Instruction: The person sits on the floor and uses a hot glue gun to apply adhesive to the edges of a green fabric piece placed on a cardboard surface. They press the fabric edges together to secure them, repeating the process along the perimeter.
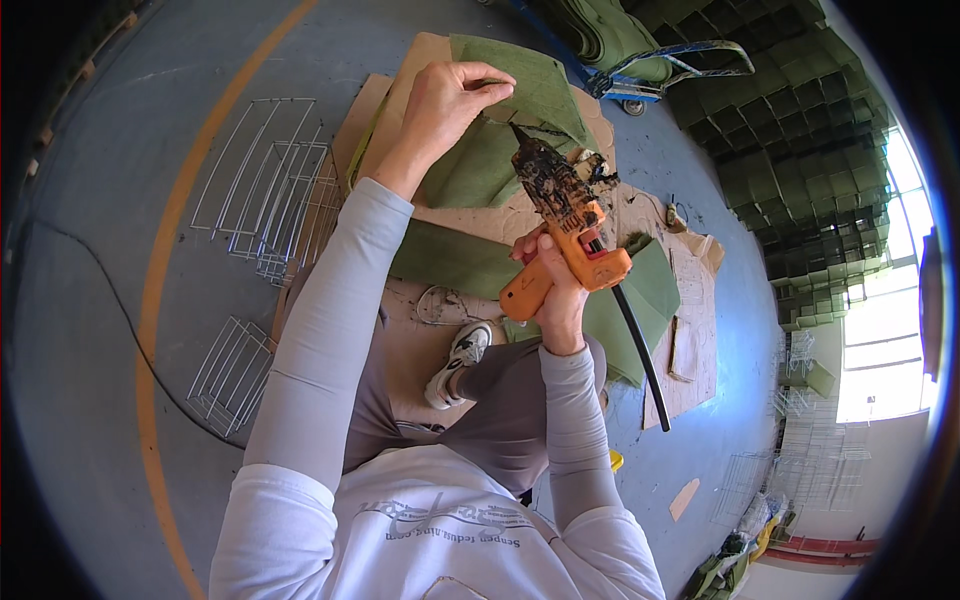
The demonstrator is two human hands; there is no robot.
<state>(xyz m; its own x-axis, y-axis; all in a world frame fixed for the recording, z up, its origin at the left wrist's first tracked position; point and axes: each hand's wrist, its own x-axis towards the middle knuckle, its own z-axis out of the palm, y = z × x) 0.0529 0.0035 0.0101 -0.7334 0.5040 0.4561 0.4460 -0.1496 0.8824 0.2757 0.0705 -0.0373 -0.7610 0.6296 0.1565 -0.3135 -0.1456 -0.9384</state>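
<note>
An orange glue gun [550,225] is gripped by its handle in my right hand [562,290]. Its front half is caked with black glue, and the dark nozzle points up and left toward green fabric. From its rear a long black glue stick [642,355] sticks out. My left hand [450,105] is closed in a pinch at the left edge of a green fabric sheet [535,85], near the nozzle. Exactly what lies between those fingertips is partly hidden. Below the sheet is a folded green fabric piece [470,175], with a dark seam between them.
Cardboard [405,300] lies on the floor under the work. Wire frames [285,195] stand on the left, beside a black cable [125,325]. More green fabric [640,310] lies on the right. A blue cart [630,90] is at the back, near stacked green blocks [780,130].
</note>
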